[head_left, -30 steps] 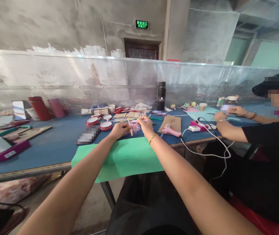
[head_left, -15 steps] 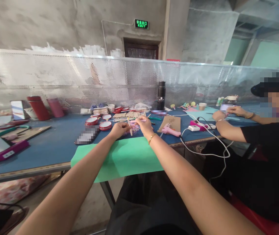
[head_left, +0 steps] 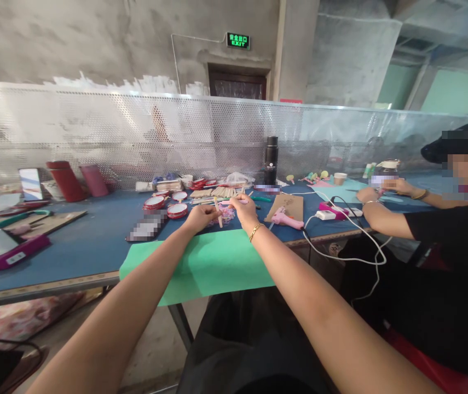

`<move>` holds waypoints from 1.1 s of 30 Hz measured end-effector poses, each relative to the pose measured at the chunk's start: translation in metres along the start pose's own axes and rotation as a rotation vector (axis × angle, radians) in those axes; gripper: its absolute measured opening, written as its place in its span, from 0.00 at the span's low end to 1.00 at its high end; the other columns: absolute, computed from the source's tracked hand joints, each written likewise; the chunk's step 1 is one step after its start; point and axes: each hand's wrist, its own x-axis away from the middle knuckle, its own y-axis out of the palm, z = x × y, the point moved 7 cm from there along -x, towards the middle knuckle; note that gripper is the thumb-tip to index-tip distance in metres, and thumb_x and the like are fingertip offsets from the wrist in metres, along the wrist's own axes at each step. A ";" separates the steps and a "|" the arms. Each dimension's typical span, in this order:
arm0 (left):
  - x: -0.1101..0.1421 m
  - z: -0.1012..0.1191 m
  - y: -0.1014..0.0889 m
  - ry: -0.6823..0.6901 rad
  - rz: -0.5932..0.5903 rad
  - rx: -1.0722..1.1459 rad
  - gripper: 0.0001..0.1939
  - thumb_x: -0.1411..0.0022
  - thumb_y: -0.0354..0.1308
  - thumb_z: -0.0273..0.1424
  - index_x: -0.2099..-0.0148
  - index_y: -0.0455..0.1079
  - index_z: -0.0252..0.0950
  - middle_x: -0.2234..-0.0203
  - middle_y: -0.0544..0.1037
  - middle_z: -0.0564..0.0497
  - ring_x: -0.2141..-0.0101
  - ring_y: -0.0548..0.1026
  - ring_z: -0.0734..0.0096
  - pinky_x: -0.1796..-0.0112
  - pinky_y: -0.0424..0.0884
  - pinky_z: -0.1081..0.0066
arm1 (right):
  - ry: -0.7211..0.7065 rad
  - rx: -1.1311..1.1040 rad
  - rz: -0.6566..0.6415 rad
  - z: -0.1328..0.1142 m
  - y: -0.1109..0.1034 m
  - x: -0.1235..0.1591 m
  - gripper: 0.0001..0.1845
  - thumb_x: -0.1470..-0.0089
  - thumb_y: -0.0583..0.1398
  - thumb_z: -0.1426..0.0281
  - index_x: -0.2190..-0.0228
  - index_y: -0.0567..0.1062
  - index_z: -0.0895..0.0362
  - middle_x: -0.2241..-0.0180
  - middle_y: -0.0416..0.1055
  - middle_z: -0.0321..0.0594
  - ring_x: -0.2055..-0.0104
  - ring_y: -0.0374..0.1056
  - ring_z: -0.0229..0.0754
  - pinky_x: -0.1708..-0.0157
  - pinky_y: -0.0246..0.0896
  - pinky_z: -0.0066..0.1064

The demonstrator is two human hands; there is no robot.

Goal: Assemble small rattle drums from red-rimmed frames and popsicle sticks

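My left hand [head_left: 201,216] pinches a pale wooden stick [head_left: 218,211] that stands nearly upright over the blue table [head_left: 86,241]. Close beside it, my right hand [head_left: 245,208], with a gold bracelet on its wrist, grips a thin pink strip [head_left: 230,202] that reaches toward the stick. Under both hands lies a small pink and purple heap [head_left: 228,215]. A green sheet [head_left: 213,262] hangs over the table's near edge below my forearms.
Red-rimmed round lids [head_left: 167,206] and a pile of wooden sticks [head_left: 211,192] lie behind my hands. A pink glue gun [head_left: 286,220] rests on cardboard, its white cable [head_left: 344,257] hanging off the edge. A black flask [head_left: 271,153] stands by the mesh screen. A person [head_left: 447,230] works at the right.
Both hands stay close together over the pink heap with almost no movement. The camera shifted slightly.
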 end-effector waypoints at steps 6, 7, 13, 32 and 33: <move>0.000 0.000 -0.001 -0.003 0.010 -0.001 0.22 0.50 0.62 0.49 0.79 0.71 0.35 0.85 0.68 0.56 0.80 0.61 0.76 0.77 0.55 0.73 | 0.001 -0.009 -0.026 0.002 0.002 0.000 0.07 0.57 0.62 0.65 0.80 0.70 0.54 0.82 0.72 0.32 0.77 0.69 0.39 0.73 0.60 0.28; 0.000 0.000 -0.001 -0.004 0.012 0.000 0.22 0.50 0.62 0.49 0.79 0.71 0.35 0.85 0.68 0.56 0.80 0.61 0.76 0.77 0.55 0.73 | 0.000 -0.009 -0.015 0.002 0.001 -0.001 0.08 0.57 0.61 0.65 0.80 0.70 0.54 0.82 0.72 0.32 0.77 0.68 0.39 0.73 0.60 0.28; -0.001 -0.002 -0.001 -0.011 0.020 -0.001 0.23 0.51 0.63 0.51 0.78 0.72 0.35 0.86 0.67 0.57 0.81 0.61 0.76 0.78 0.55 0.74 | 0.006 -0.019 -0.013 0.000 0.002 0.000 0.07 0.58 0.62 0.64 0.80 0.70 0.54 0.82 0.72 0.32 0.76 0.69 0.40 0.72 0.61 0.28; 0.001 -0.001 -0.001 -0.027 0.023 0.004 0.23 0.52 0.63 0.51 0.77 0.72 0.34 0.85 0.69 0.56 0.80 0.62 0.76 0.77 0.56 0.74 | 0.013 -0.028 -0.021 -0.002 0.002 0.001 0.08 0.57 0.62 0.64 0.80 0.70 0.54 0.82 0.73 0.32 0.76 0.69 0.39 0.73 0.61 0.27; 0.001 -0.001 -0.001 -0.027 0.023 0.005 0.23 0.52 0.63 0.51 0.77 0.72 0.34 0.85 0.69 0.56 0.80 0.62 0.76 0.77 0.57 0.74 | 0.013 -0.031 -0.025 -0.001 0.003 0.001 0.08 0.58 0.62 0.64 0.80 0.70 0.55 0.82 0.73 0.32 0.76 0.69 0.39 0.73 0.61 0.27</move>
